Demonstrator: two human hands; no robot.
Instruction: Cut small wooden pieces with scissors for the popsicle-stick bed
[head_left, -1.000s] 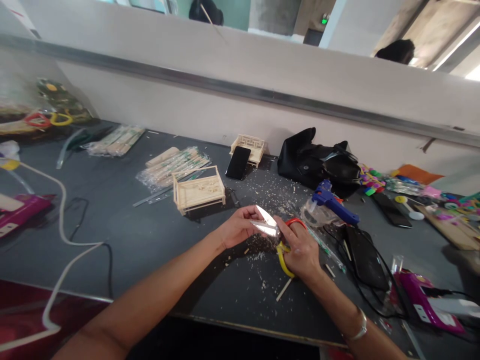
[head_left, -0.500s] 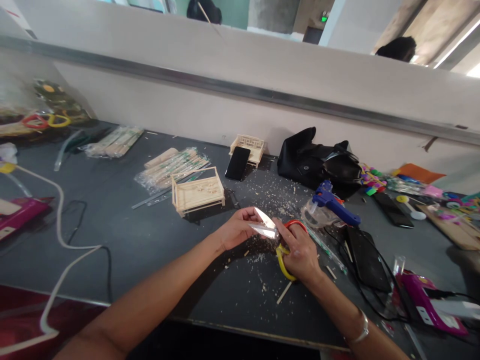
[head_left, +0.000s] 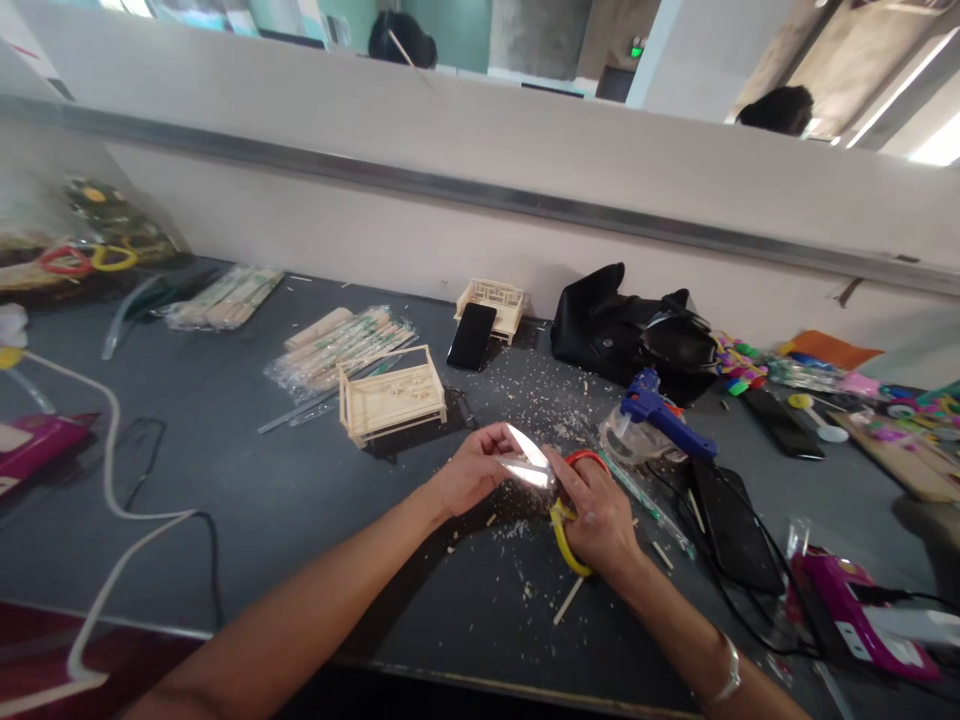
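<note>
Because the right hand [head_left: 596, 515] grips the scissors [head_left: 551, 480] with blades open just beside the left hand [head_left: 472, 468], whose fingers pinch something too small to tell, a careless snip could nick a fingertip.

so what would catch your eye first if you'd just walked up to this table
The scissors at the table's near middle, blades open and glinting, in the right hand, with the left hand at the blade tips. Pale shavings lie scattered around and beyond them. Behind, a small stick-built frame stands left of centre and a blue glue gun lies to the right.
</note>
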